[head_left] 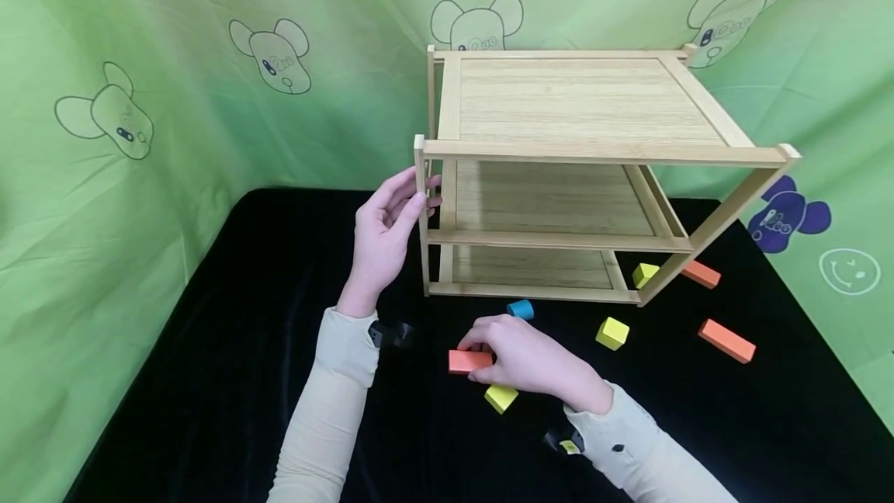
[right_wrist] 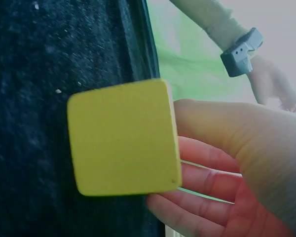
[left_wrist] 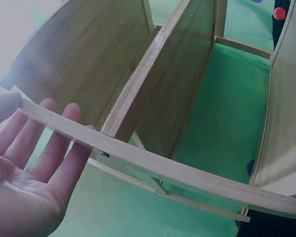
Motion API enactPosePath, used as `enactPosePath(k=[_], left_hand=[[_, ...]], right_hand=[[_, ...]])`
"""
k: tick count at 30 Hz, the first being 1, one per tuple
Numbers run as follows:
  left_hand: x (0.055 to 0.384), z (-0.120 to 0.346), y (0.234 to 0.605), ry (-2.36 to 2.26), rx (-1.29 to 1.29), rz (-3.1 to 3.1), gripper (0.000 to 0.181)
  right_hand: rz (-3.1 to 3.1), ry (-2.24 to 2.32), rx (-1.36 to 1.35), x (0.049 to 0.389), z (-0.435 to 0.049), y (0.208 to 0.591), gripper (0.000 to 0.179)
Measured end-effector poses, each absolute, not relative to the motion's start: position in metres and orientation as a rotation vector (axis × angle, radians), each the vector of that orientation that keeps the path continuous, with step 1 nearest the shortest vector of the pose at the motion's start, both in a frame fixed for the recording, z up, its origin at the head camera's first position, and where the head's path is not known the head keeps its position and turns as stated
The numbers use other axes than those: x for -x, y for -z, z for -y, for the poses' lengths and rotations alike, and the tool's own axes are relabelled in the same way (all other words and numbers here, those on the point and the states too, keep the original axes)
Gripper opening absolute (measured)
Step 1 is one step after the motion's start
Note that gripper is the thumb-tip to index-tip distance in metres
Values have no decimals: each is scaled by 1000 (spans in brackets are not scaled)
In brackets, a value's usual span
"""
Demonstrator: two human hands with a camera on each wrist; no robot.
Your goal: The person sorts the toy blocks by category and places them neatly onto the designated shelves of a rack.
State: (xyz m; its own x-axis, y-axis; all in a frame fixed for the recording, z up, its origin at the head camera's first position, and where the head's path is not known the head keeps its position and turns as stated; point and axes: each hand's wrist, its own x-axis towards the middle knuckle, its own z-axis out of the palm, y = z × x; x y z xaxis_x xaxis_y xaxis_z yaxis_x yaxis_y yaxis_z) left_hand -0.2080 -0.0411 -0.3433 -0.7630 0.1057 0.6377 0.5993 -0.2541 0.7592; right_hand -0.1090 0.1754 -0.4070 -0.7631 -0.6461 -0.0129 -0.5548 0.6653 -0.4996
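A three-tier wooden shelf stands upright on the black cloth. My left hand holds its front left post, thumb on the near side and fingers behind, as the left wrist view also shows. Lower down, my right hand pinches an orange-red rectangular block between thumb and fingers, low over the cloth. A yellow cube lies just below that hand; in the right wrist view a yellow block face hides the pinched block. Behind the right hand sits a blue cylinder, partly covered.
Right of the right hand lie a yellow cube and an orange-red block. Near the shelf's front right leg are another yellow cube and another orange-red block. A green printed curtain surrounds the black-covered table.
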Motion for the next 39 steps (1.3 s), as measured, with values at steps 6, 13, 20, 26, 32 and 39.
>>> enactPosePath(k=[6,13,20,26,32,39], left_hand=[[207,41,344,2073,841,1685,34],[206,41,344,2080,837,1689,34],[207,42,343,2085,834,1699,35],[207,42,343,2088,840,1693,35],[207,42,343,2095,846,1687,36],[208,44,343,2096,860,1691,36]], right_hand=[[-2730,730,1006,111,-180,402,26],[-2793,743,1059,114,-187,396,26],[-2839,807,1068,115,-196,385,29],[-2896,864,1014,115,-205,376,32],[-2970,915,1028,114,-216,365,32],[-3043,925,1022,112,-226,354,34]])
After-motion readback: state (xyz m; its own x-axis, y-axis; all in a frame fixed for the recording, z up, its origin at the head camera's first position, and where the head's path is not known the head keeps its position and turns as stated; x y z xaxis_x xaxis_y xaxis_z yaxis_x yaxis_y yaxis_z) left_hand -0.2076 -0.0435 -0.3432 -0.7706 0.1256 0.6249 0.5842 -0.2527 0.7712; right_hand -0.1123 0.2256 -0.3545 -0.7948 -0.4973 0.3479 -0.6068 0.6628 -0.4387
